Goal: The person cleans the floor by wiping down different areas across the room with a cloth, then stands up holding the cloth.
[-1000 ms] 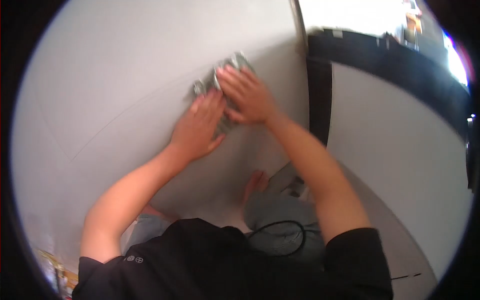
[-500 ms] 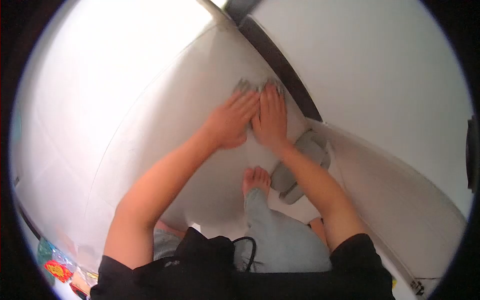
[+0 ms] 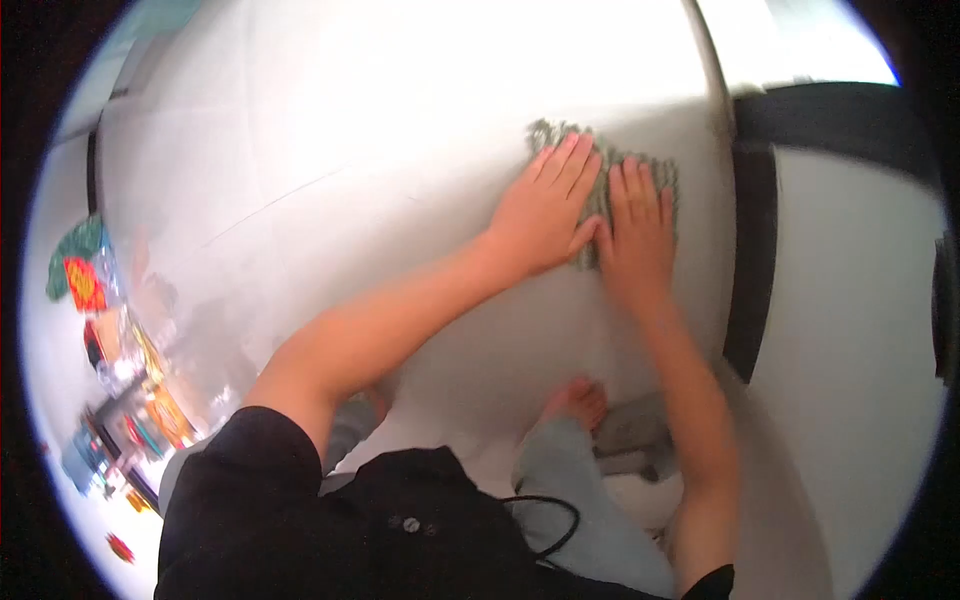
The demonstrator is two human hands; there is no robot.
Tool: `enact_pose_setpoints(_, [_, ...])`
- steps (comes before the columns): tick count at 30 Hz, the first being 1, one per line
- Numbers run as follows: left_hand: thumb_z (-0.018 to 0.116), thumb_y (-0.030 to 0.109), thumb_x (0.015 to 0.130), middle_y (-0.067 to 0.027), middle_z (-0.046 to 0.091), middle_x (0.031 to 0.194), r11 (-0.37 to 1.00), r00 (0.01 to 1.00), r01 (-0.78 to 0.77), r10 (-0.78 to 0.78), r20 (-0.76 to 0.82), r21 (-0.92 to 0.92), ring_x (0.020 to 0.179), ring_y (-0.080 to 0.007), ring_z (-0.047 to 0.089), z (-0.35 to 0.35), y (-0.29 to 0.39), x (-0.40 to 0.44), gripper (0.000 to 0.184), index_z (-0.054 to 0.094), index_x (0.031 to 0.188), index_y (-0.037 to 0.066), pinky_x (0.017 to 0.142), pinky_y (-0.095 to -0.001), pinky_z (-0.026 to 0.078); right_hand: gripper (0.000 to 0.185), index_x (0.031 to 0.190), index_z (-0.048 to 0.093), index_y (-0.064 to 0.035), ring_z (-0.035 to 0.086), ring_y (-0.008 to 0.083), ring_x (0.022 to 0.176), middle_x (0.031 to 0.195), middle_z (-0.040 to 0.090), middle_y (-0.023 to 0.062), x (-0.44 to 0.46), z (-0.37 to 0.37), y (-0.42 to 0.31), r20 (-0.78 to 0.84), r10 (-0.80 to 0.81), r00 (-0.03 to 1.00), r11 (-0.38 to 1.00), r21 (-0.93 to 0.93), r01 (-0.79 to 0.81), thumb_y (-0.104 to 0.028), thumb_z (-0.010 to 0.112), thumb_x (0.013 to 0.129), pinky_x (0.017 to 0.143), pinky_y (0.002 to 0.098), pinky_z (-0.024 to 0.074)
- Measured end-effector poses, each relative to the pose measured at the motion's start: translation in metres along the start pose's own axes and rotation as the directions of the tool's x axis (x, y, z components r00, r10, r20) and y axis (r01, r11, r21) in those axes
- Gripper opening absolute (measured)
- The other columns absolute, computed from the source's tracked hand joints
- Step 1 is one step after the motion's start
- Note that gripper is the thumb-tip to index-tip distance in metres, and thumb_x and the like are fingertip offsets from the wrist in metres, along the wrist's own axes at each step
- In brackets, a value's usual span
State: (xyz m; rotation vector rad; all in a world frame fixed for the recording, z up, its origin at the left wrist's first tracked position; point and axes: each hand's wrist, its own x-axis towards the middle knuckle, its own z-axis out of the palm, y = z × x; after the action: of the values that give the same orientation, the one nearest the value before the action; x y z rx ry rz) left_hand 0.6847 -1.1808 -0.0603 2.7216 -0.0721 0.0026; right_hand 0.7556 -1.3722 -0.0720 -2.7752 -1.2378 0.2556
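Note:
A grey-green textured cloth lies on a smooth white surface, right of the middle of the view. Flat on the cloth's left part rests my left hand, fingers stretched out and pointing up and to the right. My right hand presses on the cloth's right part with its fingers extended. The two thumbs are close together. Cloth edges show beyond the fingertips and between the hands; the rest is hidden under the palms.
A dark strip runs beside the surface's right edge, with a pale panel beyond. Coloured packets and several small items stand at the far left. Below the hands are my bare foot and a grey object.
The camera view has turned, bringing the packets at the left into sight. Both hands have stayed flat on the cloth and are slightly farther apart than half a second ago.

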Motion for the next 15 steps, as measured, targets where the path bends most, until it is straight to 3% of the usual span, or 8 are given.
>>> enact_pose_setpoints(6, [0.058, 0.043, 0.111, -0.0259, 0.031, 0.176, 0.971, 0.986, 0.124, -0.098, -0.134, 0.204, 0.166, -0.0385, 0.027, -0.052, -0.117, 0.11, 0.08, 0.032, 0.168, -0.005, 0.134, -0.052, 0.026, 0.074, 0.171, 0.039, -0.0149, 0.027, 0.0297, 0.167, 0.179, 0.035, 0.0108, 0.216, -0.012, 0.044, -0.34, -0.297, 0.892, 0.954, -0.062, 0.294, -0.056, 0.051, 0.111, 0.137, 0.0514, 0.0172])
enact_pose_setpoints(8, [0.044, 0.052, 0.114, -0.02, 0.031, 0.178, 0.935, 0.974, 0.174, -0.116, -0.196, 0.309, 0.165, -0.0351, 0.03, -0.037, -0.238, 0.097, 0.078, 0.031, 0.171, 0.0, 0.136, -0.0481, 0.022, 0.072, 0.169, 0.043, -0.0131, 0.027, 0.0298, 0.167, 0.178, 0.036, 0.0104, 0.296, 0.022, -0.029, -0.365, -0.341, 0.866, 0.935, -0.038, 0.352, -0.054, 0.053, 0.11, 0.137, 0.0518, 0.0164])
enact_pose_setpoints(9, [0.02, 0.052, 0.119, -0.0177, 0.01, 0.184, 0.915, 0.955, 0.257, -0.29, 0.066, 0.312, 0.171, -0.0307, 0.006, -0.09, -0.224, 0.081, 0.077, 0.013, 0.174, -0.002, 0.14, -0.0453, 0.004, 0.07, 0.171, 0.034, -0.0113, 0.021, 0.0281, 0.169, 0.181, 0.029, 0.0107, 0.291, -0.007, -0.068, -0.204, -0.281, 0.938, 0.958, -0.008, 0.286, -0.048, 0.047, 0.113, 0.138, 0.0487, 0.0107])
enact_pose_setpoints(10, [0.021, 0.05, 0.119, -0.0183, 0.01, 0.184, 0.898, 0.938, 0.29, -0.335, 0.086, 0.33, 0.171, -0.0313, 0.006, -0.1, -0.228, 0.06, 0.076, 0.013, 0.174, -0.003, 0.14, -0.0461, 0.005, 0.068, 0.174, 0.026, -0.0096, 0.014, 0.0263, 0.171, 0.183, 0.022, 0.011, 0.282, -0.024, -0.103, -0.049, -0.211, 0.976, 0.977, 0.007, 0.211, -0.042, 0.041, 0.117, 0.14, 0.0455, 0.0051])
enact_pose_setpoints(11, [0.019, 0.047, 0.12, -0.0195, 0.009, 0.184, 0.87, 0.946, 0.28, -0.322, 0.038, 0.406, 0.171, -0.0312, 0.007, -0.089, -0.238, 0.026, 0.074, 0.013, 0.174, -0.003, 0.141, -0.0459, 0.005, 0.071, 0.17, 0.037, -0.0104, 0.022, 0.029, 0.168, 0.179, 0.032, 0.0118, 0.278, 0.004, -0.115, -0.19, -0.313, 0.931, 0.945, 0.038, 0.325, -0.045, 0.052, 0.109, 0.138, 0.0499, 0.0126])
enact_pose_setpoints(12, [0.037, 0.043, 0.116, -0.0223, 0.019, 0.181, 0.904, 0.962, 0.273, -0.263, -0.075, 0.329, 0.169, -0.0347, 0.016, -0.077, -0.237, -0.023, 0.075, 0.02, 0.172, -0.004, 0.137, -0.0492, 0.016, 0.075, 0.165, 0.048, -0.0112, 0.031, 0.0316, 0.165, 0.175, 0.041, 0.0125, 0.272, 0.038, -0.127, -0.332, -0.399, 0.855, 0.896, 0.057, 0.44, -0.048, 0.064, 0.102, 0.135, 0.0544, 0.02])
enact_pose_setpoints(13, [0.055, 0.04, 0.112, -0.0251, 0.029, 0.178, 0.932, 0.959, 0.255, -0.21, -0.192, 0.257, 0.167, -0.0382, 0.025, -0.067, -0.218, -0.077, 0.079, 0.027, 0.17, -0.005, 0.133, -0.0524, 0.027, 0.078, 0.163, 0.049, -0.0093, 0.033, 0.0334, 0.164, 0.174, 0.042, 0.0147, 0.245, 0.038, -0.149, -0.217, -0.472, 0.855, 0.856, 0.122, 0.503, -0.047, 0.069, 0.098, 0.134, 0.056, 0.0219])
enact_pose_setpoints(15, [0.059, 0.04, 0.108, -0.0259, 0.029, 0.178, 0.861, 0.897, 0.441, -0.431, -0.094, 0.254, 0.165, -0.0415, 0.027, -0.056, -0.144, -0.189, 0.082, 0.03, 0.169, -0.008, 0.133, -0.0523, 0.029, 0.083, 0.158, 0.052, -0.0016, 0.04, 0.0363, 0.16, 0.169, 0.047, 0.0195, 0.156, 0.013, -0.206, -0.019, -0.636, 0.771, 0.731, 0.306, 0.61, -0.037, 0.079, 0.088, 0.133, 0.0586, 0.0259])
